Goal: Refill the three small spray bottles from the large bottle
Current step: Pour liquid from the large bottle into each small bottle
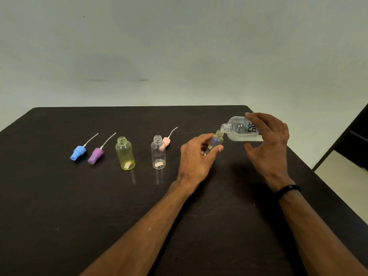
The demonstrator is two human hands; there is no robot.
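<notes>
Table (59, 196), left to right: blue cap (78, 153), purple cap (96, 155), yellow bottle (125, 154), clear bottle (158, 153), pink cap (166, 144). Toward right edge, left hand (196, 158) grips small bottle (216, 141); right hand (267, 142) grips large bottle (240, 129), tipped, mouths touching.

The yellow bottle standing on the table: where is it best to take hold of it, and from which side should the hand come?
Take the yellow bottle around the middle of its round body, coming from the front, the person's side. It stands upright with its neck open, so a grip from above would cover the mouth. The purple spray cap lies close on its left, so a frontal approach seems safest.
</notes>
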